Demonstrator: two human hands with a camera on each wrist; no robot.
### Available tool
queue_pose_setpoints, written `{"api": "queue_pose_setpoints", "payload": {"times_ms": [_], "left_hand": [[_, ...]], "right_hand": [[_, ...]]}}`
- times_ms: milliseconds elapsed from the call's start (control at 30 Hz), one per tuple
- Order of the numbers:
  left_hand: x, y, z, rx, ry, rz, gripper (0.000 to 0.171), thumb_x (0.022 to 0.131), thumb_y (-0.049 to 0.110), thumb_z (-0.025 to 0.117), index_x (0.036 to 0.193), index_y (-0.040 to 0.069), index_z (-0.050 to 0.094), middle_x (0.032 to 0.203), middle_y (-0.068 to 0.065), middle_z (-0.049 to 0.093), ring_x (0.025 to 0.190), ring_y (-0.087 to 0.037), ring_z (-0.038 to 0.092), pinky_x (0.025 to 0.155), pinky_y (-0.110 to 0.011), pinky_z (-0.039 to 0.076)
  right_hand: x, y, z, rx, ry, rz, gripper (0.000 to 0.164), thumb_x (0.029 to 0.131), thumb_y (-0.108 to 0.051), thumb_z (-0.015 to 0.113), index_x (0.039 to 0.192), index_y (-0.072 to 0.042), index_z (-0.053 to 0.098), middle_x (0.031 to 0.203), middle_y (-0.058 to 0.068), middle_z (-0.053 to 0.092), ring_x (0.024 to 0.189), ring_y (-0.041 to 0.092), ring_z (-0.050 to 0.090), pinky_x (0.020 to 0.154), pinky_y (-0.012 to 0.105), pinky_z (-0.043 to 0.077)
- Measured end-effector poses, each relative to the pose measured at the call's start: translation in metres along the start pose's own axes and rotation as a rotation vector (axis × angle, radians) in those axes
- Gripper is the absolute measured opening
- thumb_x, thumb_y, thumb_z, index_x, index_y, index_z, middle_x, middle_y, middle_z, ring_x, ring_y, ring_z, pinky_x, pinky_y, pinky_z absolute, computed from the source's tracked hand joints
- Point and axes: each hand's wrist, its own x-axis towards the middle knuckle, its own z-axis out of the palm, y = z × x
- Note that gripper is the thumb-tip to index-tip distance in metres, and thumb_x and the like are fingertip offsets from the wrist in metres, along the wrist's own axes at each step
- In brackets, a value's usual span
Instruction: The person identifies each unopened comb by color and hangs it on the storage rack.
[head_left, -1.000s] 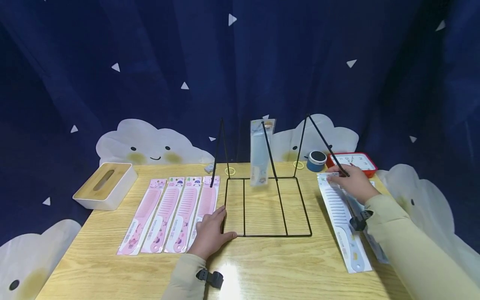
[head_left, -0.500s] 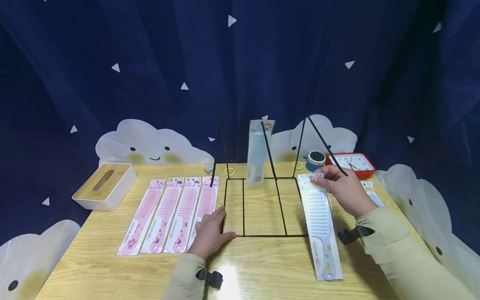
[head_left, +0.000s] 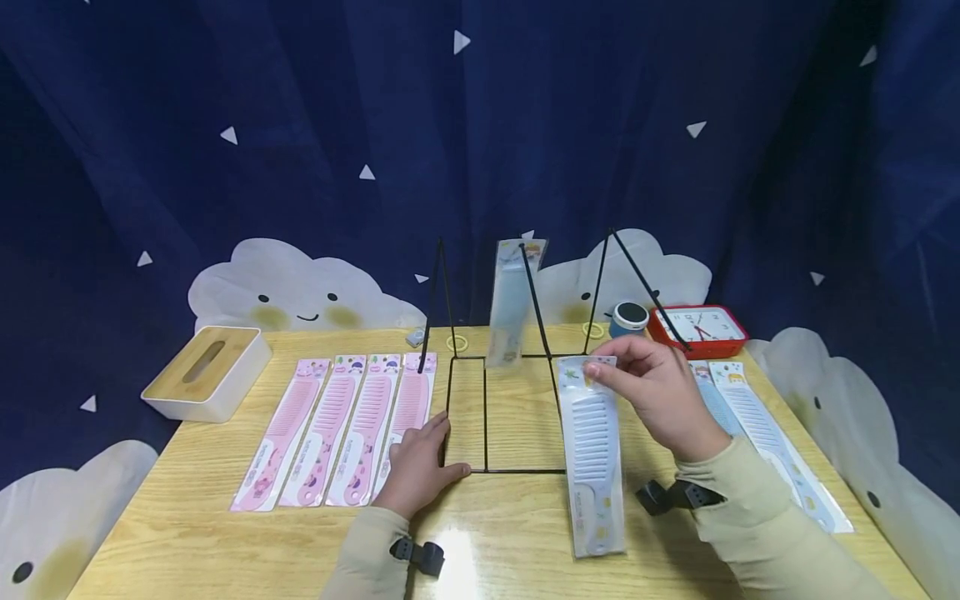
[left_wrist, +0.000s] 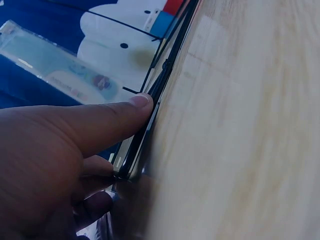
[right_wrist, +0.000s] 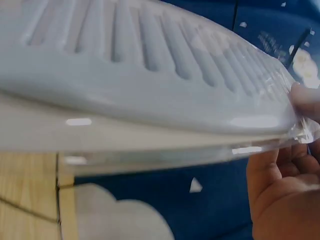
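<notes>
My right hand (head_left: 660,396) pinches a packaged pale-blue comb (head_left: 592,458) by its top, thumb in front. The comb hangs upright over the right front of a black wire display rack (head_left: 486,417). In the right wrist view the comb's teeth (right_wrist: 165,50) fill the upper part, with the fingertips at its right end. My left hand (head_left: 422,467) rests at the rack's front-left corner, its thumb touching the front bar, as the left wrist view also shows. Another packaged blue comb (head_left: 512,308) hangs from the rack's middle hook.
Several packaged pink combs (head_left: 337,433) lie in a row on the left. Two packaged blue combs (head_left: 772,442) lie at the right, partly behind the right arm. A tissue box (head_left: 210,375) stands at the far left; a blue round container (head_left: 628,318) and red clock (head_left: 697,325) stand back right.
My right hand has carried the packaged blue comb leftward from the right side to the front of the rack. The left hand stays in place. The hanging comb has swung slightly left.
</notes>
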Motion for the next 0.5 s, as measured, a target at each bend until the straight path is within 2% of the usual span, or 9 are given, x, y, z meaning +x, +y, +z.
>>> {"api": "queue_pose_setpoints", "payload": {"times_ms": [100,300,500], "left_hand": [[0.000,0.000,0.000,-0.004,-0.001,-0.001,0.081,0.078,0.039,0.084,0.142,-0.001,0.053,0.152,-0.011,0.048,0.114,-0.033,0.051,0.082,-0.046,0.036],[0.000,0.000,-0.001,-0.008,0.002,-0.003,0.081,0.079,0.038,0.084,0.142,-0.002,0.053,0.152,-0.012,0.048,0.116,-0.033,0.051,0.082,-0.046,0.036],[0.000,0.000,0.000,-0.007,0.002,-0.003,0.081,0.079,0.038,0.084,0.142,-0.002,0.053,0.152,-0.011,0.048,0.114,-0.033,0.051,0.082,-0.046,0.036]], "right_hand": [[-0.003,-0.011,0.008,0.032,0.004,0.004,0.011,0.089,-0.007,0.076,0.096,0.000,0.071,0.090,-0.002,0.071,0.075,0.014,0.061,0.064,0.025,0.051],[-0.007,-0.031,0.021,0.061,0.004,-0.014,0.010,0.088,-0.006,0.077,0.094,-0.001,0.071,0.087,0.003,0.070,0.069,0.017,0.060,0.059,0.027,0.052],[-0.005,-0.042,0.029,0.072,0.010,-0.048,0.010,0.087,-0.005,0.077,0.095,-0.001,0.072,0.088,0.007,0.069,0.069,0.019,0.060,0.059,0.028,0.052]]}}
